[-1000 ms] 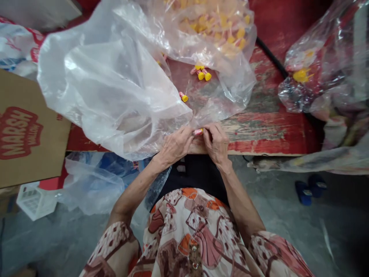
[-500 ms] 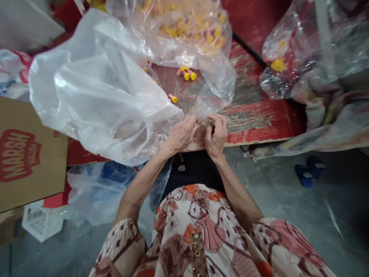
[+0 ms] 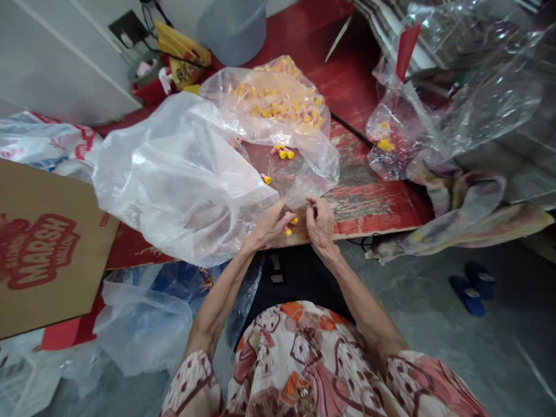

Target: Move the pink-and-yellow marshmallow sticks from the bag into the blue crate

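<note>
My left hand (image 3: 270, 225) is at the table's front edge, its fingers closed on small pink pieces with yellow ends (image 3: 288, 230) that stick out below the fingertips. Close beside it on the right, my right hand (image 3: 320, 223) has curled fingers at the edge of a clear plastic bag (image 3: 321, 168); whether they pinch the film is hard to see. A few more yellow-ended pieces (image 3: 283, 153) lie just beyond my hands, and one (image 3: 266, 179) rests nearer. Many fill the bag's far part (image 3: 278, 107). A large milky plastic sheet or bag (image 3: 174, 168) spreads left of my left hand.
A cardboard box (image 3: 52, 243) stands at the left. On the worn red table (image 3: 377, 197) are a grey basin (image 3: 232, 32) and a yellow packet (image 3: 185, 58) at the back. Clear plastic bags (image 3: 478, 92) crowd the right. Blue slippers (image 3: 471, 289) lie on the floor.
The view has tilted up, showing more of the table's back. Yellow-ended pieces now show under my left fingers. Both hands stay near the table edge.
</note>
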Motion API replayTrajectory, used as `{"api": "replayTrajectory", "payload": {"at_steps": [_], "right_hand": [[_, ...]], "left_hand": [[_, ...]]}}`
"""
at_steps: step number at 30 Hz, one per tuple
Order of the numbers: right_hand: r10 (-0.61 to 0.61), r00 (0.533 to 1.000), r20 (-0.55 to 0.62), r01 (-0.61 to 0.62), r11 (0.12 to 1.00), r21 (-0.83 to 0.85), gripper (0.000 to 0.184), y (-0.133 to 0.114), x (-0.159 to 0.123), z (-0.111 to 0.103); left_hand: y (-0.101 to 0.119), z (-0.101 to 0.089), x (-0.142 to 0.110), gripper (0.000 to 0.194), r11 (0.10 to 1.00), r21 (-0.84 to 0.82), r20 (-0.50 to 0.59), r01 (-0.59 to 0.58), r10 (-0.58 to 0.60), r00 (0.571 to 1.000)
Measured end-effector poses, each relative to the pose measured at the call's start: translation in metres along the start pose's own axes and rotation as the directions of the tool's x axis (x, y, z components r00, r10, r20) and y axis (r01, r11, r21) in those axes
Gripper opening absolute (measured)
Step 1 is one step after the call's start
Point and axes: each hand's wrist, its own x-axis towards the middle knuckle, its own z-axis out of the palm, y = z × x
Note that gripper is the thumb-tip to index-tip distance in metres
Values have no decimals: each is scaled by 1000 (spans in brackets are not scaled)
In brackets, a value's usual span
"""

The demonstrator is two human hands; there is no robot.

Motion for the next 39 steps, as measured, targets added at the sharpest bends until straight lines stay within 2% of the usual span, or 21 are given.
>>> {"api": "replayTrajectory", "payload": {"at_steps": [2, 5, 9, 11, 13, 15, 18, 20, 21, 24, 26, 29, 31, 32, 33, 34, 36, 37, 38, 39], "right_hand": [[-29, 999, 31, 29, 1000, -8, 29, 0, 23, 5], [-47, 996, 76, 49, 998, -28, 29, 4, 73, 25], [25, 979, 204, 5, 989, -145, 40, 12, 137, 62], [67, 968, 241, -26, 985, -172, 38, 15, 155, 76], [114, 959, 260, -58, 975, -214, 34, 16, 165, 83], [154, 949, 274, -80, 961, -264, 31, 16, 168, 83], [140, 955, 263, -68, 962, -266, 25, 13, 162, 70], [100, 965, 243, -42, 972, -231, 17, 8, 149, 55], [77, 969, 233, -28, 978, -207, 14, 6, 138, 46], [-17, 991, 136, 23, 999, -43, 9, -7, 95, 20], [-55, 992, 115, 50, 998, 45, 10, -19, 62, 8], [-61, 986, 156, 43, 993, 113, 16, -39, 20, 6], [-83, 975, 207, 56, 990, 131, 17, -49, 2, 14], [-102, 967, 235, 72, 988, 133, 17, -53, -4, 20], [-119, 958, 262, 88, 988, 129, 17, -55, -8, 27], [-136, 947, 291, 105, 987, 121, 17, -56, -11, 35], [-175, 914, 365, 147, 984, 103, 18, -54, -14, 50], [-196, 891, 409, 174, 981, 91, 18, -51, -14, 57], [-215, 866, 451, 202, 976, 78, 18, -48, -14, 62], [-230, 844, 485, 227, 972, 65, 19, -44, -14, 67]], "left_hand": [[-6, -5, -3, 6, 995, -100, -86, 19, -27, 996], [-10, -3, -12, 4, 996, -73, -204, 42, -56, 977], [-13, 0, -20, 7, 999, 28, -117, -36, 39, 992], [-15, -2, -24, 6, 997, 41, -124, -69, 73, 990], [-14, 0, -28, 8, 996, 69, -205, -50, 63, 977], [-11, 7, -32, 8, 984, 180, -266, -12, 60, 962], [-3, 20, -36, 1, 927, 374, -199, -14, 95, 975], [2, 23, -39, 2, 906, 421, -150, -50, 123, 981], [4, 23, -40, 3, 906, 420, -162, -53, 132, 978], [8, 23, -47, 8, 931, 366, -275, -5, 113, 955], [8, 27, -51, 7, 948, 316, -299, 21, 78, 951], [1, 30, -61, 3, 979, 203, -252, 0, 52, 966], [-8, 27, -79, 5, 994, 108, -327, -2, 38, 944], [-14, 24, -93, 7, 997, 70, -414, 18, 13, 910], [-21, 20, -110, 9, 998, 35, -522, 61, -34, 852], [-30, 17, -130, 10, 992, -6, -631, 129, -104, 769], [-52, 12, -174, 14, 941, -142, -789, 308, -296, 538], [-65, 11, -196, 15, 886, -243, -815, 396, -408, 412], [-78, 10, -217, 16, 810, -353, -802, 468, -520, 295], [-92, 10, -236, 16, 724, -450, -755, 522, -621, 211]]}}
